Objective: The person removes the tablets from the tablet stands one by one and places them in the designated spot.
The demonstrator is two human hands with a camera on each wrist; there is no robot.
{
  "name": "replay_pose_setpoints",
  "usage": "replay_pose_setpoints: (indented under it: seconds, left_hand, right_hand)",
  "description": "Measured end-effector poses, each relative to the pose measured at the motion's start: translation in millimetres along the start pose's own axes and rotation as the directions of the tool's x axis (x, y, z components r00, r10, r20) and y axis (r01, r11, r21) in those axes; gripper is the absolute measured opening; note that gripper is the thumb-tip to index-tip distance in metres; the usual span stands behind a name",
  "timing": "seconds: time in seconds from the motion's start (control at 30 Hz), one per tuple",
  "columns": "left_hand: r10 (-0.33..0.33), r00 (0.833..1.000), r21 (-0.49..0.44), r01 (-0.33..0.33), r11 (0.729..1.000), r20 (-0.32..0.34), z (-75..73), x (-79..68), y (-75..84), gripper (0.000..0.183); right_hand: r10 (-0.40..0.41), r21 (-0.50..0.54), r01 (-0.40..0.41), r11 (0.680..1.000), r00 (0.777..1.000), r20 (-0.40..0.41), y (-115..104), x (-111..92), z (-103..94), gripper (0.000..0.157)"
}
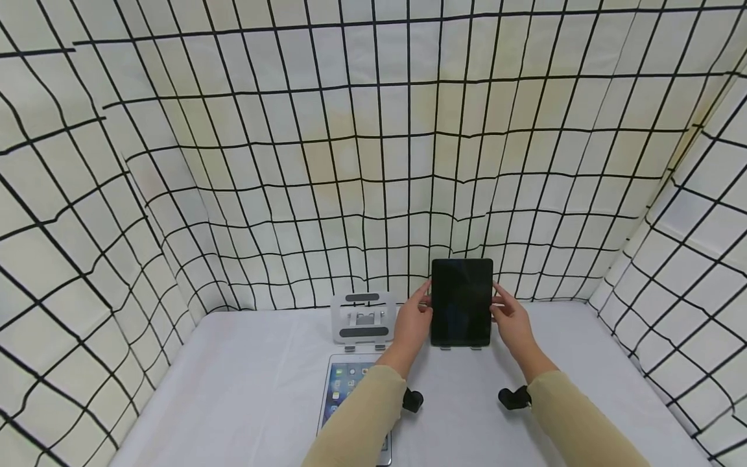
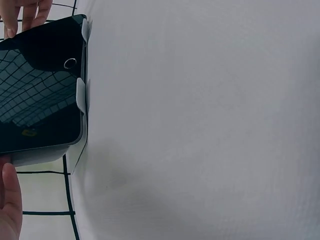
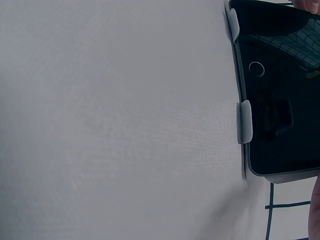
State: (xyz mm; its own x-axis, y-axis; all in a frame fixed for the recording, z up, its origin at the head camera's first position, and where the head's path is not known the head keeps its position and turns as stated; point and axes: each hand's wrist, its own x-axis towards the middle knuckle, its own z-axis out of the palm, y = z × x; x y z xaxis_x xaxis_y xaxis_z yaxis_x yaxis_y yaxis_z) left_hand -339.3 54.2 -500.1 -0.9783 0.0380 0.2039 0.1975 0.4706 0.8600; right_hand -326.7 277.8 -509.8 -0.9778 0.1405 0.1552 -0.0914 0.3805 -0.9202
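A black tablet (image 1: pixel 462 301) with a dark screen stands upright, leaning slightly back, at the far side of the table. Its lower edge sits behind the grey lips (image 3: pixel 246 121) of a stand, seen up close in both wrist views. My left hand (image 1: pixel 413 324) holds the tablet's left edge, thumb toward the front. On the opposite edge, my right hand (image 1: pixel 513 321) grips with thumb and fingers. Behind the tablet, most of its stand is hidden; a pale part (image 2: pixel 42 157) shows below it in the left wrist view.
Left of the hands stands a second, silver stand (image 1: pixel 363 318) with dark pads. A white tablet (image 1: pixel 341 383) showing app icons lies flat before it, partly under the left sleeve. Black-gridded white sheets (image 1: pixel 373 162) enclose the white table (image 1: pixel 251 389) at back and sides.
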Motion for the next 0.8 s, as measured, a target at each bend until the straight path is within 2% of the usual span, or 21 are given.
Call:
replay_pose_setpoints:
  seconds: [0.17,0.37,0.53,0.8]
  left_hand:
    - [0.022,1.0,0.005,-0.022,1.0,-0.018,-3.3,1.1,1.6,0.063]
    - [0.004,1.0,-0.014,-0.004,1.0,0.01,-4.4,0.7,4.5,0.064]
    - [0.007,1.0,-0.018,-0.007,1.0,0.006,-2.6,0.2,5.1,0.064]
    - [0.004,0.998,-0.113,0.003,0.994,0.06,0.1,-3.1,7.5,0.066]
  right_hand:
    - [-0.018,-0.013,0.018,1.0,1.0,0.0,-4,2,2.4,0.056]
    - [-0.019,-0.02,0.019,1.0,1.0,-0.021,-6,1,1.7,0.056]
    - [-0.017,-0.019,0.016,1.0,1.0,-0.019,-5,-1,0.6,0.055]
    - [-0.01,-0.035,0.009,0.999,1.0,-0.013,-4,-5,-7.4,0.057]
